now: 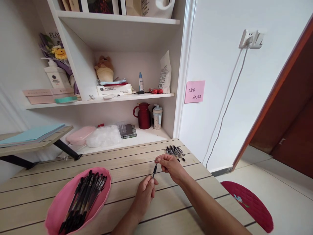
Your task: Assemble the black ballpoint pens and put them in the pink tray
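Left hand [146, 190] clamped on the barrel of a black-gripped pen [155, 169]; right hand [170, 165], fingertips pinched together at its tip

Dark-red jug [144, 117] beside a lidded cup [157, 120], pink note [195, 91] on white wall [217, 68]

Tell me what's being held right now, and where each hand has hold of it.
A pen: the left hand holds it by the barrel, below the dark grip. The right hand is at the tip end; what its fingers pinch is too small to tell.
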A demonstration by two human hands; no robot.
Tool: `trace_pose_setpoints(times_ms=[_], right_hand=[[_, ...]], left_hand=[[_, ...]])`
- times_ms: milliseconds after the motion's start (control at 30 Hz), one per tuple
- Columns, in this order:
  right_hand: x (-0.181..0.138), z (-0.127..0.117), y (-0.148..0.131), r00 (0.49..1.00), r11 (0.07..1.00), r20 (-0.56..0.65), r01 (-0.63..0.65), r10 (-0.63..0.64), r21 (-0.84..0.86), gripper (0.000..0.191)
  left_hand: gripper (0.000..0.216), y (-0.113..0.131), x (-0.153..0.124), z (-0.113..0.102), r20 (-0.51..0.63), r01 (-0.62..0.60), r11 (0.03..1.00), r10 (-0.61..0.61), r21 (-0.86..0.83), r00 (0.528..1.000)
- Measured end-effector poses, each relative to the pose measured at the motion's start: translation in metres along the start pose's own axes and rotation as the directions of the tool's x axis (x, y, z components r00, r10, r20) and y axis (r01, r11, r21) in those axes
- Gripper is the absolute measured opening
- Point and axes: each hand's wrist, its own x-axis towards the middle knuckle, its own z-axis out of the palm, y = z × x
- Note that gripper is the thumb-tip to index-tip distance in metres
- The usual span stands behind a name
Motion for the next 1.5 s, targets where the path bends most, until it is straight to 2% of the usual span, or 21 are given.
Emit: trace_pose_setpoints(times_ms=[267, 500, 633, 767, 933, 1100, 1233, 1367, 1500], right_hand=[[-0.0019, 0.0008, 0.0061, 0.999, 0.996, 0.001, -0.035, 0.035, -0.078, 0.026], [-0.0051, 0.0038, 0.0083, 0.999, 0.995, -0.033, -0.033, 0.031, -0.090, 0.031], [-0.0068, 0.0028, 0.0039, 1.000, 0.995, -0.007, -0.027, 0.026, -0.097, 0.032], [-0.0069, -0.0005, 0.0000, 0.995, 0.998, 0.090, -0.039, 0.043, -0.043, 0.033], [-0.0052, -0.0007, 0.0039, 0.995, 0.997, 0.061, -0.073, 0.074, -0.005, 0.030], [-0.0053, -0.0008, 0.0050, 0.985, 0.992, 0.136, -0.112, 0.103, 0.056, 0.029], [-0.0047, -0.0013, 0.0060, 0.993, 0.992, 0.085, -0.087, 0.079, 0.091, 0.030], [-0.0041, -0.0023, 0.0073, 0.983, 0.989, 0.155, -0.109, 0.094, 0.096, 0.029], [-0.0037, -0.0027, 0.0087, 0.993, 0.990, 0.092, -0.086, 0.076, 0.113, 0.029]], left_hand=[[0.031, -0.0061, 0.0065, -0.0041, 0.053, 0.000, 1.000, -0.001, 0.028, 0.999], [0.030, -0.0057, 0.0050, -0.0030, 0.042, -0.002, 0.999, 0.000, 0.039, 0.999], [0.030, -0.0057, 0.0046, -0.0030, 0.032, -0.027, 0.998, 0.026, 0.048, 0.999], [0.031, -0.0068, 0.0060, -0.0045, 0.048, -0.029, 0.999, 0.027, 0.043, 0.998], [0.028, -0.0074, 0.0062, -0.0047, 0.066, -0.050, 0.997, 0.046, 0.053, 0.997], [0.027, -0.0059, 0.0041, -0.0031, 0.063, -0.057, 0.997, 0.053, 0.055, 0.997], [0.028, -0.0046, 0.0033, -0.0026, 0.054, -0.041, 0.998, 0.038, 0.052, 0.998], [0.029, -0.0046, 0.0033, -0.0024, 0.047, -0.040, 0.998, 0.039, 0.037, 0.998], [0.027, -0.0066, 0.0047, -0.0026, 0.043, -0.051, 0.998, 0.050, 0.041, 0.998]])
